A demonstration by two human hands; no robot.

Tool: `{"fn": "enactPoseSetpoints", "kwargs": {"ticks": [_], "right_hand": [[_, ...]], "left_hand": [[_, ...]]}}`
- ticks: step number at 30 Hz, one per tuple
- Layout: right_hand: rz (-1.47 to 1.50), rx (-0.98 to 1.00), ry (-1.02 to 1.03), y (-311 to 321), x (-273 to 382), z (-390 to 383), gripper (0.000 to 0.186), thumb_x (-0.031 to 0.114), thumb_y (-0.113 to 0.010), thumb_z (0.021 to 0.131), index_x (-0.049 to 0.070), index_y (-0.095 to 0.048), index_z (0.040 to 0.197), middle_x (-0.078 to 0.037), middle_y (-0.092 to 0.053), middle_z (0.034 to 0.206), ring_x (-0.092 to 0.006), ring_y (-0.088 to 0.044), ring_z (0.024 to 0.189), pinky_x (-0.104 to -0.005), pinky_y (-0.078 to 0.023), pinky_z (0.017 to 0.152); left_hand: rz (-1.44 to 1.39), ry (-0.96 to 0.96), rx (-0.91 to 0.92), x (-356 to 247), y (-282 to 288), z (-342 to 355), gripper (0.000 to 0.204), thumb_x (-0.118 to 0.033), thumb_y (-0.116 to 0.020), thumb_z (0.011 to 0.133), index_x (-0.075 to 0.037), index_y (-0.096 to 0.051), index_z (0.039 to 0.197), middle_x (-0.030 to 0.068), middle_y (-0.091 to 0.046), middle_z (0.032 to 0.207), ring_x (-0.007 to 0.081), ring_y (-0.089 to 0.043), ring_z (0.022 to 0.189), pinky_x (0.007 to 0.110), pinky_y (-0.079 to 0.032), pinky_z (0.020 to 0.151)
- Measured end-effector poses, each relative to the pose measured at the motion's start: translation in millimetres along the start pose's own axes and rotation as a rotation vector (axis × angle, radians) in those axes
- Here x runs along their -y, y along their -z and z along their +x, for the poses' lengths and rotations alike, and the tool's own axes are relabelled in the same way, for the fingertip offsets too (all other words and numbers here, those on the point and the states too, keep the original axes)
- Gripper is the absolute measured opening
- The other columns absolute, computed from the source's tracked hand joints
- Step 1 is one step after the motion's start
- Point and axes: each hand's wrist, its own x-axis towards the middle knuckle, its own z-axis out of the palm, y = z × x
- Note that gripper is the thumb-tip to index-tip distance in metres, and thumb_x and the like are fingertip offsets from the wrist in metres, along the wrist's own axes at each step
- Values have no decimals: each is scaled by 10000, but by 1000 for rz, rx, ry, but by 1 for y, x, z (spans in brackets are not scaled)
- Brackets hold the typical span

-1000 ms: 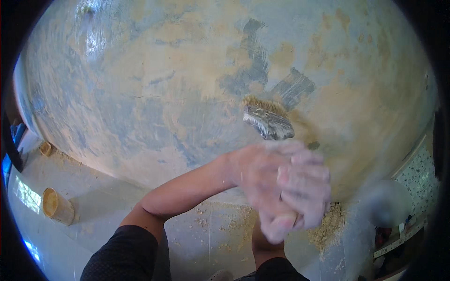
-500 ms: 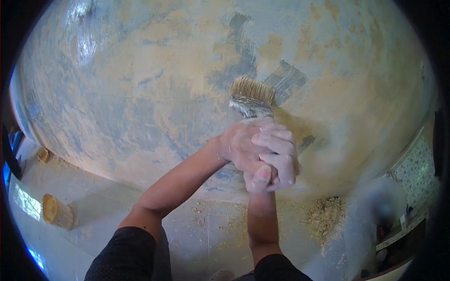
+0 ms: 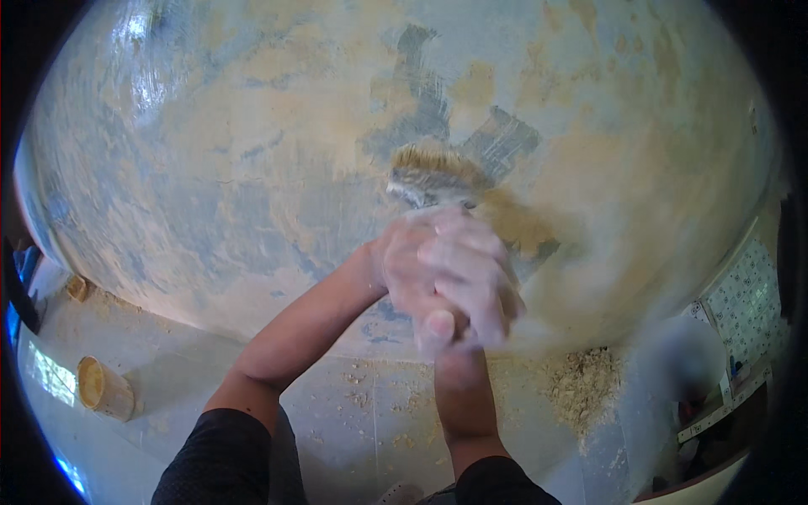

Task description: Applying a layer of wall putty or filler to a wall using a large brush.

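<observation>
Both my hands are closed together, one overlapping the other, in front of a large curved surface blotched with grey and tan. My left hand and my right hand look pale with dust and are blurred by motion. From between them a wide, flat paintbrush points away from me. Its tan bristles meet the surface, and its ferrule is smeared grey and white. The handle is hidden inside my grip. Darker grey strokes mark the surface just beyond the bristles.
On the pale floor to the left, a yellowish plastic tub stands, stained inside. A smaller container lies by the surface's base. Crumbly tan debris is heaped at right. A blurred pale round object is beyond it.
My hands and the brush have shifted slightly left. The bristles now look flatter and more smeared by motion. My grip stays closed.
</observation>
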Motion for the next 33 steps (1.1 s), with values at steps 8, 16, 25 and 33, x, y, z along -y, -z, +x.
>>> {"fn": "enactPoseSetpoints", "kwargs": {"ticks": [8,16,25,33], "right_hand": [[-78,58,-36,4,0,-1,387,327,-475,946,12,-469,721,-155,-654,760,-290,-634,666,-436,-557,591],[120,21,-147,2,37,24,328,224,-555,877,6,-469,647,-138,-645,792,-298,-637,719,-410,-556,622],[15,183,-171,2,43,26,349,264,-523,928,-9,-518,711,-157,-643,728,-274,-641,654,-404,-550,541],[144,157,-232,20,39,25,173,114,-559,832,-12,-565,714,-141,-653,800,-284,-656,718,-430,-576,640]], "left_hand": [[156,114,-11,0,-6,-21,262,-360,-689,708,-110,-619,743,49,-613,794,258,-593,665,361,-448,601],[97,104,-178,-22,-11,-23,279,-352,-654,756,-89,-643,847,93,-611,848,313,-592,731,395,-465,638],[97,136,-42,13,7,-35,231,-276,-674,775,-61,-591,774,82,-592,818,254,-604,743,382,-485,647],[35,144,-109,10,-30,-57,248,-309,-664,769,-70,-598,762,98,-611,833,275,-602,732,386,-476,637]]}}
